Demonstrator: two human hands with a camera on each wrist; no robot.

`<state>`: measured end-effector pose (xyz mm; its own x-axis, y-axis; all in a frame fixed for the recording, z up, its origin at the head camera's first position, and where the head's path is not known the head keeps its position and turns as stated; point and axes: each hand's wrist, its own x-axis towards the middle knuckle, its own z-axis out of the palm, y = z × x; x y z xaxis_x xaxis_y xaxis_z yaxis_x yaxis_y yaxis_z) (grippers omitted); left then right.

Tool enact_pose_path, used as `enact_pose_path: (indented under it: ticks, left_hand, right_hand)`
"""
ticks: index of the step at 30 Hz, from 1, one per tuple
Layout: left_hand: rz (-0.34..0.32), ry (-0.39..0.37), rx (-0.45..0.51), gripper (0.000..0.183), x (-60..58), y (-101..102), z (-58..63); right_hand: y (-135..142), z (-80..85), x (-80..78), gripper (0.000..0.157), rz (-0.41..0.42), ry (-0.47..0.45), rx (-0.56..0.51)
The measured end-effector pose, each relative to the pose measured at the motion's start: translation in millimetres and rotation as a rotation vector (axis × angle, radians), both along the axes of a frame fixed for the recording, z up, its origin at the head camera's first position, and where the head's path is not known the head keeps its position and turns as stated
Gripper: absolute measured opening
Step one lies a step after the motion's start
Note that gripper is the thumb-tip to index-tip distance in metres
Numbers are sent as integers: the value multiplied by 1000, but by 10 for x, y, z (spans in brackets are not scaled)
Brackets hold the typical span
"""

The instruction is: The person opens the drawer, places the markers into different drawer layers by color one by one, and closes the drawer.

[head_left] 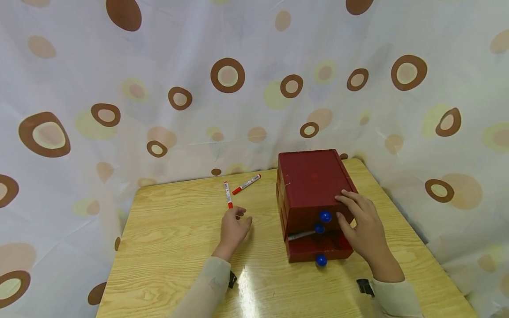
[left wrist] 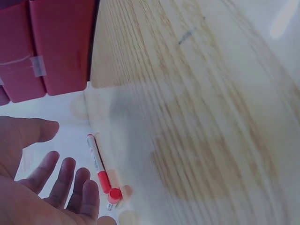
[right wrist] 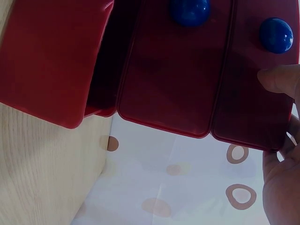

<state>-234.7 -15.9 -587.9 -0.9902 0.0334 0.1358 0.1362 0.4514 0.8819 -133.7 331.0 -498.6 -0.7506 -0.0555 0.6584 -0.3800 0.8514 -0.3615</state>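
A dark red drawer cabinet (head_left: 318,176) with blue round knobs stands on the table, its bottom drawer (head_left: 300,255) pulled out. A marker (head_left: 299,236) lies inside that drawer, partly hidden. My right hand (head_left: 363,225) rests at the cabinet's upper right front corner, fingers over the edge and thumb in front of the top drawer (right wrist: 253,108). My left hand (head_left: 234,227), fingers loosely bent and holding nothing, is just in front of a white marker with a red cap (head_left: 228,194). A second red-capped marker (head_left: 247,184) lies behind it, slanting right.
The wooden table (head_left: 171,247) ends at a spotted curtain (head_left: 238,106) at the back and sides. In the left wrist view the cabinet's side (left wrist: 61,47) stands near the left thumb.
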Motion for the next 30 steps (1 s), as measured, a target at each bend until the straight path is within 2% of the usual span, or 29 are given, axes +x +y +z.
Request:
enact_pose_path:
  ticks: [9,16,22,30]
  left_hand:
    - [60,40,5,33,-118,-25,-14]
    - [107,55,-1,39,-299,-72,-32]
    - [148,17,-52,42,-422,-136,-58]
    - [167,-45,-50,43,-531,-217,-111]
  right_hand:
    - [16,-32,-3,48,-10,-2,5]
    - [31,-30,-8,47,-5,2,10]
    - [42,-23,2,47,-6,6,16]
    - [49,6,-3,46,2,12,35]
